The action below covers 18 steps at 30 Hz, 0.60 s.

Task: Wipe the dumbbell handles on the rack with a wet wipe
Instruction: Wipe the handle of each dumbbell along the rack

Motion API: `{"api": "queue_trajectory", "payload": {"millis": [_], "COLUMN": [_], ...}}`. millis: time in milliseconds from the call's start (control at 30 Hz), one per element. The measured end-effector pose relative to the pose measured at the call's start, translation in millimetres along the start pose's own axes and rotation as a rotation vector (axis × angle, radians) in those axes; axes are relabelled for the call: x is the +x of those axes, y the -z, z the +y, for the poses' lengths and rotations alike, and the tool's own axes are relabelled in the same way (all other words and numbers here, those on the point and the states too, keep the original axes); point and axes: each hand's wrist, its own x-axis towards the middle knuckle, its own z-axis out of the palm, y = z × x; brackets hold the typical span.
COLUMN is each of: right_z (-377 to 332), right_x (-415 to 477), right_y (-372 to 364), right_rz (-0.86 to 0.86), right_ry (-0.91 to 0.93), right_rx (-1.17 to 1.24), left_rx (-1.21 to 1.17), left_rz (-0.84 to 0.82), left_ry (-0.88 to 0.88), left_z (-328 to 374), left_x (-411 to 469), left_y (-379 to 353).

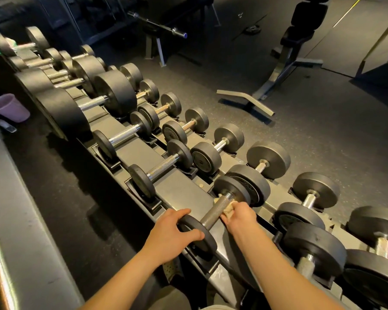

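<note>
Gripping the near plate (207, 241) of a small dumbbell (232, 190) with the left hand (175, 230), fingers and thumb curled over the round, matte black rim. Pressing a crumpled, cream-coloured wipe (227, 209) against the knurled, shiny metal handle (212, 212) with the right hand (241, 217), fingers clamped round the cloth beside the bar, close to the far plate. Lying in the nearer row of a slanted grey metal rack (182, 186), among other dumbbells with thick black discs and chrome bars. Left of the rack, a lilac plastic cup (9, 107), tapered and tilted.
</note>
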Motion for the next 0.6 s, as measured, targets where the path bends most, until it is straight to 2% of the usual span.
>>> {"api": "queue_trajectory", "payload": {"millis": [100,200,267,333,433,500,600], "right_z": [7.0,24.2,34.5,42.2,42.6,35.5,19.9], "right_x": [2.5,-12.5,-24.4,-40.3,-50.1,-49.1,-30.9], "right_y": [-9.5,-3.1,8.1,21.5,36.2,38.8,29.0], "right_rz": [0.02,-0.063,-0.126,-0.115,-0.157,-0.148,-0.074], "right_ry": [0.018,0.053,0.023,0.012,0.09,0.1,0.051], "right_rx": [0.115,0.058,-0.123,-0.376,-0.599,-0.553,-0.269], "left_rx": [0.005,0.0,0.003,0.013,0.024,0.021,0.012], "left_rz": [0.014,0.027,0.027,0.021,0.026,0.028,0.023], "left_ry": [-0.001,-0.006,-0.008,-0.013,-0.023,-0.023,-0.02], "left_z": [1.8,2.7,1.2,-1.4,-2.5,-2.0,-2.1], "left_x": [-2.0,-2.9,-1.3,0.6,1.3,1.3,0.9], "left_y": [-0.6,-1.4,-1.3,-1.1,-1.3,-0.4,0.1]}}
